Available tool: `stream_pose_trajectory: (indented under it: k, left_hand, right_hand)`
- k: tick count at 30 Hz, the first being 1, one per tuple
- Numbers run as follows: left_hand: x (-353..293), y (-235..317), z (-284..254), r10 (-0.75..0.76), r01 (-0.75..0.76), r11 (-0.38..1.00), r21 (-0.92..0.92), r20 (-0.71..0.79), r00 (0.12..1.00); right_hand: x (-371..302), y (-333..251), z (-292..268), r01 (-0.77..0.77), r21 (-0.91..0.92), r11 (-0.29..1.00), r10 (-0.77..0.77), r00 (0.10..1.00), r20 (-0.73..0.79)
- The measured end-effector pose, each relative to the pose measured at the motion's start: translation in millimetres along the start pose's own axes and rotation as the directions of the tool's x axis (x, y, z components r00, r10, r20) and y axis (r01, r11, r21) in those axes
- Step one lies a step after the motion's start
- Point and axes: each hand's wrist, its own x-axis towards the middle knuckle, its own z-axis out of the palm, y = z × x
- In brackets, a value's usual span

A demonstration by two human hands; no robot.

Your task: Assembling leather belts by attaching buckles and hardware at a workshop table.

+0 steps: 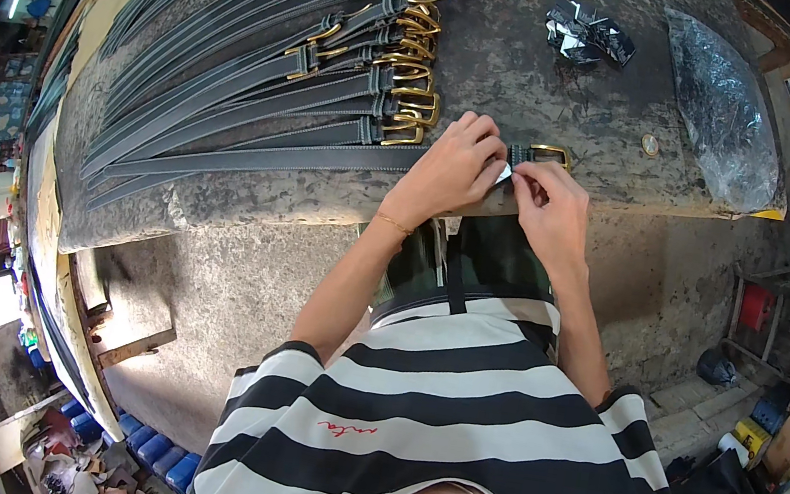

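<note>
Grey belt (382, 157), long axis along the table (251, 194) edge, buckle (555, 149) rightward; left hand (454, 166) pinches a white tag (504, 173); right hand (557, 207), nearer the buckle, grip unclear.

Belts (238, 73) dark grey with paler stitched edges, buckles (429, 80) gold, slip (503, 173) white, tabletop (504, 80) mottled grey and black, shirt (465, 398) striped black and white with red script (347, 430), containers (155, 449) blue.
</note>
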Motion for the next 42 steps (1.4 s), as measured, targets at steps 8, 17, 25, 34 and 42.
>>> stream_pose_trajectory:
  k: [8,17,25,34,42]
  left_hand:
    - [-1,-13,-6,-0.046,0.058,0.987,-0.152,0.081,0.996]
    - [-2,-14,1,-0.088,0.099,0.978,-0.185,0.069,0.994]
    - [-6,-10,9,-0.101,0.104,0.988,-0.112,0.038,0.994]
    - [-27,9,-9,0.007,-0.003,0.998,0.068,-0.061,0.998]
    - [-20,5,3,-0.05,0.051,0.999,0.01,-0.122,0.991]
  right_hand:
    - [4,-3,6,0.015,-0.034,0.999,-0.014,1.0,0.022]
    - [7,-4,11,-0.009,0.006,1.0,0.009,1.0,-0.012]
    - [5,-1,20,-0.011,0.02,1.0,0.012,0.999,-0.052]
    - [8,-4,-28,0.102,-0.128,0.987,-0.106,0.994,-0.025]
    - [16,43,-135,-0.197,-0.351,0.916,0.122,0.967,-0.223]
